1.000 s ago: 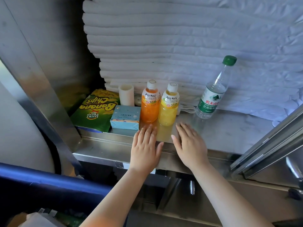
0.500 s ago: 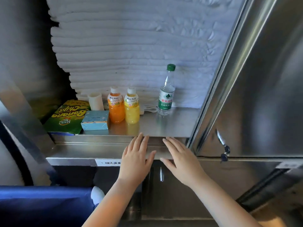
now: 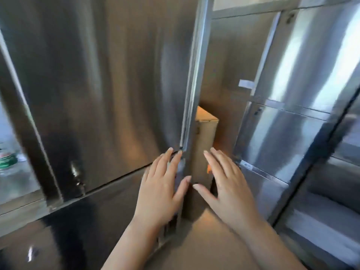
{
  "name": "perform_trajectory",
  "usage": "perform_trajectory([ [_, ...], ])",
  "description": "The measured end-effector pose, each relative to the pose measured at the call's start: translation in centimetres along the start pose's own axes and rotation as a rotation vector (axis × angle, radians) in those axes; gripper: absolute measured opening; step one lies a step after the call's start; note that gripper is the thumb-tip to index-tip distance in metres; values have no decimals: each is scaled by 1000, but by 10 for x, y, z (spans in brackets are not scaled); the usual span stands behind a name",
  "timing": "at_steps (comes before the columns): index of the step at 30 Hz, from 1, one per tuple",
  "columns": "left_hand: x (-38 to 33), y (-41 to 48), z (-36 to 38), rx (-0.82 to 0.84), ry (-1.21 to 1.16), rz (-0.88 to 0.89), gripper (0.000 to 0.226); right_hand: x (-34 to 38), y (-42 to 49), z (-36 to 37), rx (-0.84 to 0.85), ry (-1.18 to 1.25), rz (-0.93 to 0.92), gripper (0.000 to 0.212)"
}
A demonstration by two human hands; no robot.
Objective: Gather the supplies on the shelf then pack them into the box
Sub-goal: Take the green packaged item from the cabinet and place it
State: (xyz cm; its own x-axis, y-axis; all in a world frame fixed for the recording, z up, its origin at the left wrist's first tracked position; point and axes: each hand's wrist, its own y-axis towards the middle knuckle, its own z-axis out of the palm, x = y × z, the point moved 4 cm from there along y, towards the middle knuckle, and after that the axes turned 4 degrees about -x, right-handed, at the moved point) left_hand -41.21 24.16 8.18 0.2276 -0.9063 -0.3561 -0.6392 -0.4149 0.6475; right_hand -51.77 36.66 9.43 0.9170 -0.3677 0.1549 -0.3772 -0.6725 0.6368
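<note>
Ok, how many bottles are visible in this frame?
1: a blurred green-labelled water bottle at the far left edge, cut off by the frame. The steel cabinet door beside it may hide others.

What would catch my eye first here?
The left hand and right hand reach forward at the centre, open and empty. Just beyond them a tall cardboard box stands between shiny steel cabinets: a big door on the left, stacked doors on the right.

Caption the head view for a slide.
Left hand and right hand, both open and empty, reach toward a cardboard box between steel cabinets.
</note>
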Motion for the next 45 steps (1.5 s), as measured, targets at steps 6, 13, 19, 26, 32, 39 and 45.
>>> perform_trajectory([
  [6,-157,45,82,106,-183,284,63,-129,-64,-118,-118,-216,296,75],
  [13,-301,75,192,192,-324,477,62,-262,-144,-199,-155,-387,570,80],
  [19,-395,115,294,260,-369,569,62,-400,-164,-234,-191,-518,685,78],
  [26,-478,198,401,279,-377,563,62,-565,-146,-258,-167,-534,753,76],
  [32,-577,241,493,321,-389,645,63,-656,-176,-304,-199,-565,832,69],
  [39,-662,279,587,256,-421,662,60,-789,-187,-326,-135,-609,814,62],
  [45,-707,329,659,274,-300,640,63,-909,-150,-317,-68,-545,709,58],
])
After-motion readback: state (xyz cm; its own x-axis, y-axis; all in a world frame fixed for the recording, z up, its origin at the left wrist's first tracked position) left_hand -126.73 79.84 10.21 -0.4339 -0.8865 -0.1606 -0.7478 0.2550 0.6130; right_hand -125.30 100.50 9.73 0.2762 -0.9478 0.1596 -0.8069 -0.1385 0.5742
